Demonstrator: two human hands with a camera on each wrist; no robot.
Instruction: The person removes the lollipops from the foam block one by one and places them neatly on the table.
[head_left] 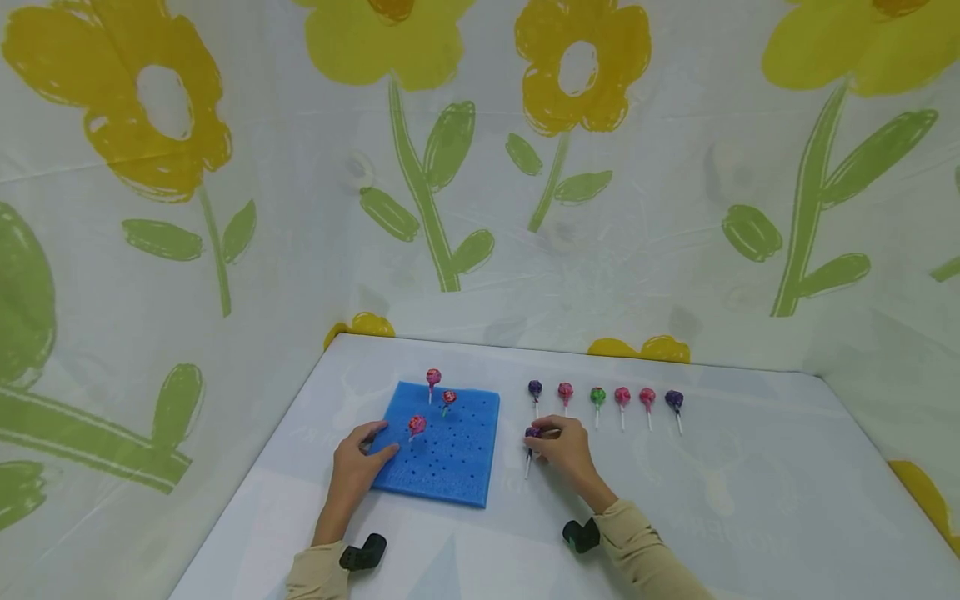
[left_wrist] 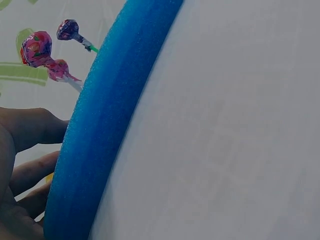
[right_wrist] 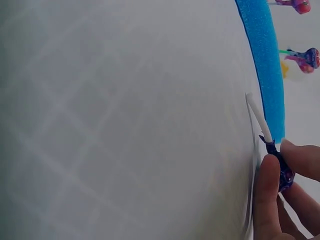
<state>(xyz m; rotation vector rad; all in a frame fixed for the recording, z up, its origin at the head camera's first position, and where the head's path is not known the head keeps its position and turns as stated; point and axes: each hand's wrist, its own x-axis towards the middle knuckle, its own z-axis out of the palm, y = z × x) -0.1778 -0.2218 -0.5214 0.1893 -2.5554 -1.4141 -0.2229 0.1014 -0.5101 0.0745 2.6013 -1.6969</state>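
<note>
A blue foam board [head_left: 457, 462] dotted with small holes lies on the table. Three wrapped lollipops stand in it: a pink one [head_left: 433, 377] at the back, a red one [head_left: 449, 397] and a pink-red one [head_left: 417, 425] closer in. My left hand [head_left: 352, 467] rests on the board's left edge, thumb and fingers spread and touching the foam. Right of the board, my right hand [head_left: 566, 450] pinches a dark purple lollipop [right_wrist: 286, 175] by its wrapped head. Its white stick points toward the table's front in the head view.
Behind and right of the right hand lies a row of lollipops, including a purple one [head_left: 535, 387], a green one [head_left: 597, 395], a pink one [head_left: 647, 396] and another purple one [head_left: 674, 400]. A flower-print curtain [head_left: 645, 233] surrounds the white table [head_left: 750, 500].
</note>
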